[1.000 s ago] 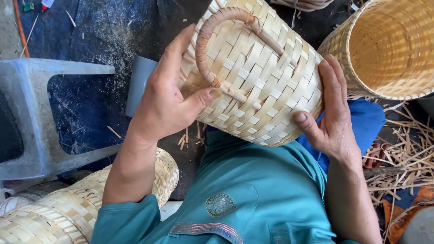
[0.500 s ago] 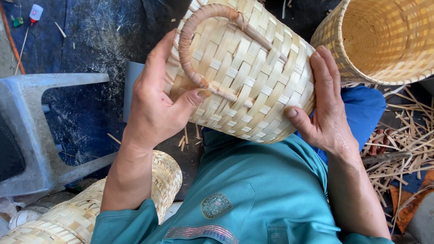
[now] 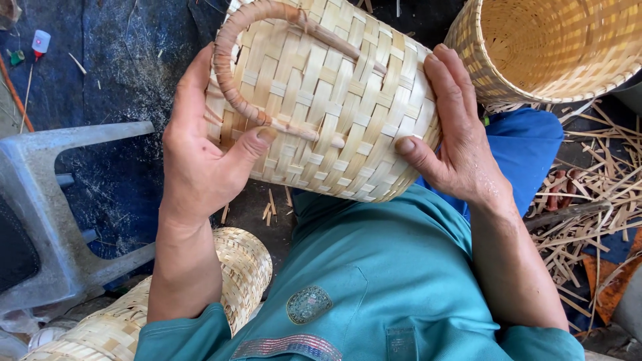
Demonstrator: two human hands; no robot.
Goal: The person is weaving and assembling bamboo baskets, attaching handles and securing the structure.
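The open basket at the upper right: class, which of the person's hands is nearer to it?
Right. The right hand grips the handled basket just beside the open basket; the left hand holds its far side.

Floor (image 3: 120,80): dark blue sheeting, dusty and scuffed, runs across the upper left, where a small white bottle (image 3: 41,41) with a red cap lies near the edge. A grey plastic stool (image 3: 67,220) stands at left, with a woven basket (image 3: 167,301) lying on its side just beside it. At right, cut bamboo strips (image 3: 588,200) lie scattered in a loose heap, and an open basket (image 3: 555,47) rests at upper right.
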